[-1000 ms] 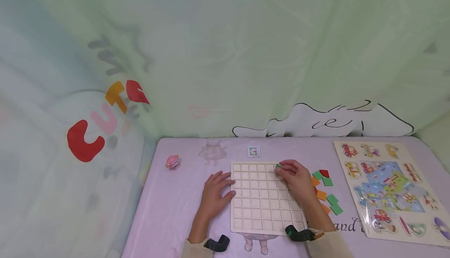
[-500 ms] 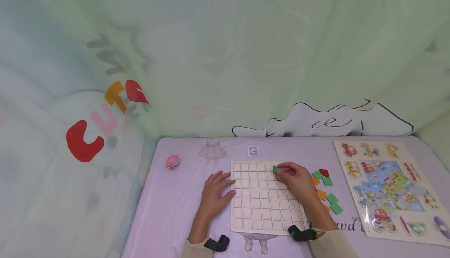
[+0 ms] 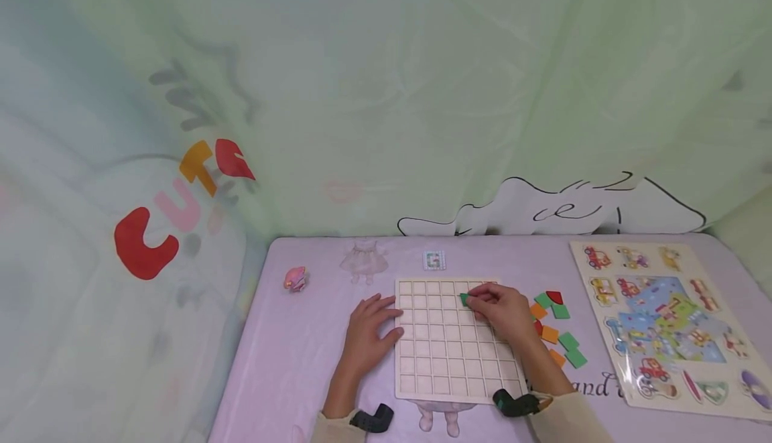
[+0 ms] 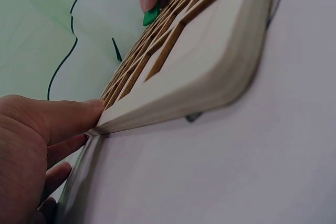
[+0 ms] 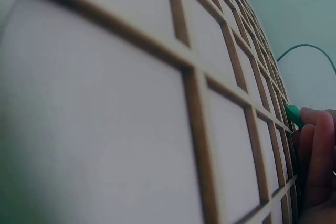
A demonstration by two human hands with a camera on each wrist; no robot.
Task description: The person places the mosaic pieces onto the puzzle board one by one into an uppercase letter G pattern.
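Observation:
A pale wooden grid board (image 3: 440, 349) with raised cell walls lies flat on the table. My right hand (image 3: 503, 310) pinches a small green tile (image 3: 464, 299) over the board's upper right cells. In the right wrist view the green tile (image 5: 294, 114) shows at the fingertips, close to the grid ridges; whether it touches a cell I cannot tell. At the board's left edge, my left hand (image 3: 368, 329) rests with fingers spread. The left wrist view shows its thumb (image 4: 79, 116) touching the board's edge.
Loose green, orange and red tiles (image 3: 550, 334) lie right of the board, partly behind the right forearm. Farther right is a vehicle picture puzzle (image 3: 675, 322). A small patterned card (image 3: 434, 260) lies behind the board, and a pink figurine (image 3: 296, 279) stands at the left.
My right hand has moved left and slightly nearer across the board, carrying the green tile from the upper right corner area. The left hand has stayed in place.

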